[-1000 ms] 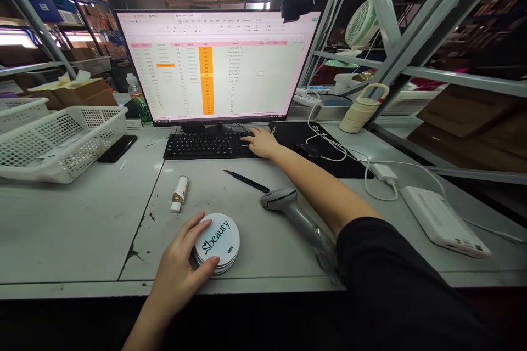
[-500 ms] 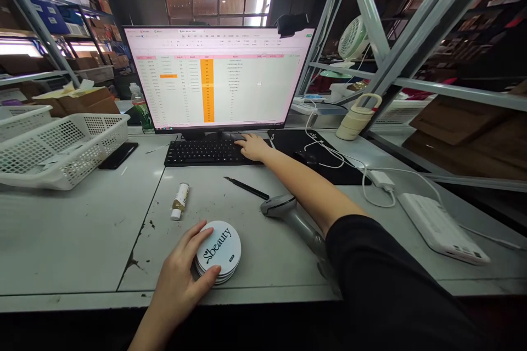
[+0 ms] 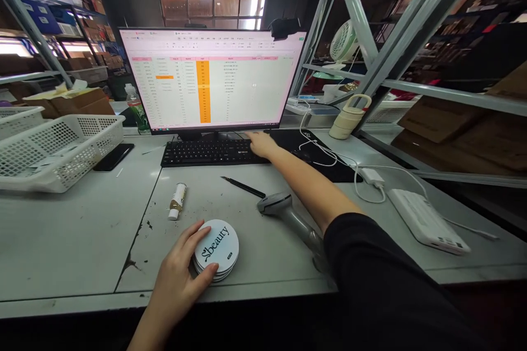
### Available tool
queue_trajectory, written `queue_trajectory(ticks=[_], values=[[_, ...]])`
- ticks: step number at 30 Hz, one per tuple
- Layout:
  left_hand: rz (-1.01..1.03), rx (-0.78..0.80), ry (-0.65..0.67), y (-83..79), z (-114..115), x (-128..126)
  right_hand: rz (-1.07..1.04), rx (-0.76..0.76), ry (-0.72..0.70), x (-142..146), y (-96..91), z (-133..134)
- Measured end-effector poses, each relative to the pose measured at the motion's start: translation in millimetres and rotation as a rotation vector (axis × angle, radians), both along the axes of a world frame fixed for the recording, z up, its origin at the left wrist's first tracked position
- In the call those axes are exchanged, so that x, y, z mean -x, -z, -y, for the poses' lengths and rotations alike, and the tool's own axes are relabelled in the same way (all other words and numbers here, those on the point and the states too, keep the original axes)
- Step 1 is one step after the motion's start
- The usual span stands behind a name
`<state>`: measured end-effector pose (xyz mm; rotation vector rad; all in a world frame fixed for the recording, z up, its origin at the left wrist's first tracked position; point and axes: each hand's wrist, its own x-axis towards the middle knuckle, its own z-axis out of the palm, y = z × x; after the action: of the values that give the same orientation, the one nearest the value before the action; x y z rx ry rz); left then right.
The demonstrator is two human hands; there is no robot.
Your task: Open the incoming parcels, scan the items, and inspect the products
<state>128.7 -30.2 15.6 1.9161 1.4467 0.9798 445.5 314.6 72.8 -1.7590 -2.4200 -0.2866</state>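
Left hand [image 3: 180, 267]: clasping the disc stack [image 3: 218, 247] between thumb and fingers.
Disc stack: on the desk [image 3: 82, 241], well in front of the keyboard [image 3: 206, 152].
Scanner [image 3: 276, 204]: in front of the keyboard's right end.
Right hand [image 3: 262, 145]: at the keyboard's right end, one finger outstretched; cannot tell whether it presses.
Monitor [image 3: 239, 96]: behind the keyboard.

A keyboard [image 3: 201, 152] lay before a monitor [image 3: 239, 90] on a tabletop [image 3: 82, 230], a mouse pad [image 3: 323, 155] at right. Nearer the front edge, a stack of discs [image 3: 217, 249] sat left of a scanner [image 3: 297, 223].
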Motion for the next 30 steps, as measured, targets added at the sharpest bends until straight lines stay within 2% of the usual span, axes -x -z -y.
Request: queue_trajectory(ticks=[4,7,10,15,19,22,30], values=[[-0.038,-0.003,0.027,-0.6,-0.6,2.2,-0.020,0.045,0.163,-42.7,-3.0,6.2],[-0.028,-0.007,0.001,-2.3,1.2,0.7,-0.020,0.068,0.170,-53.1,-0.7,11.8],[-0.015,-0.001,-0.010,-4.2,3.2,-1.6,-0.017,0.077,0.104,-38.8,2.7,12.9],[-0.017,0.003,-0.006,-4.1,2.6,-1.9,-0.010,0.095,-0.038,10.2,4.8,3.6],[-0.014,-0.016,-0.012,-2.5,1.6,-1.4,0.000,0.120,-0.087,37.7,2.6,-3.9],[-0.011,-0.023,-0.012,-0.8,1.4,-1.3,0.008,0.119,-0.091,44.4,1.5,-5.9],[-0.013,-0.031,-0.004,2.3,1.6,-1.2,0.021,0.117,-0.073,40.9,6.3,-4.7]])
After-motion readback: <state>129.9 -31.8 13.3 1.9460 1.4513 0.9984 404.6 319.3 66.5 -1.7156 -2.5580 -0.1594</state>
